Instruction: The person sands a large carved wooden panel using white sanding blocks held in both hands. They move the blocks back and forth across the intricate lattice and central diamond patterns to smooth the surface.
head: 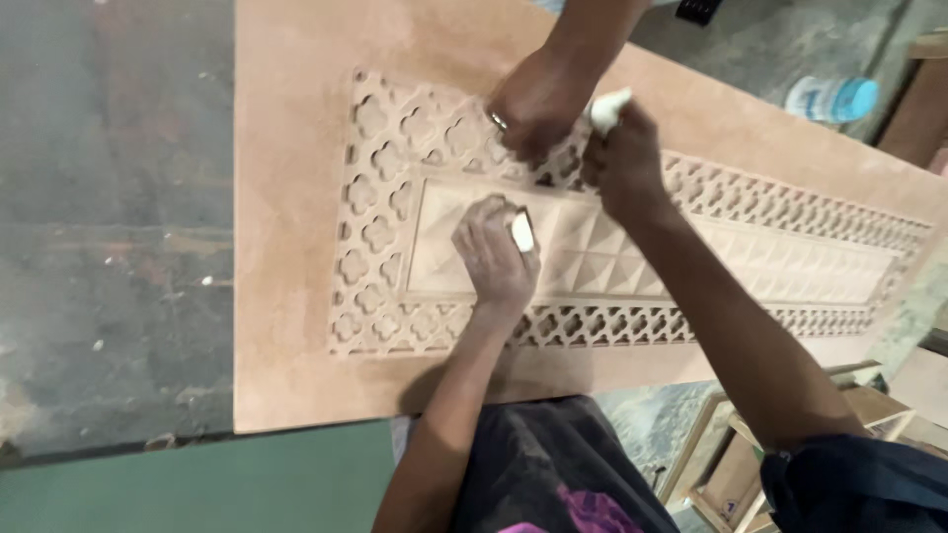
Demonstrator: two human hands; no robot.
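Lap: dark cloth with purple print (553,484), six o'clock.
Left hand (497,259): fingers pinching a small pale sanding block (521,231) against the tan carved fibreboard panel (296,197), centre.
Right hand (622,163): closed around a white rolled scrap (607,107), one o'clock.
Another person's hand (538,104): fingertips pressing the lattice, twelve o'clock.

Carved panel (612,247): pale brown board lying flat, running from the centre of the frame to the right edge; a border of cut-through clover shapes surrounds a middle field of raised pyramids.
Small pad (521,232): pale folded piece, pressed on the pyramids at centre.
White piece (605,109): held upright, upper centre.
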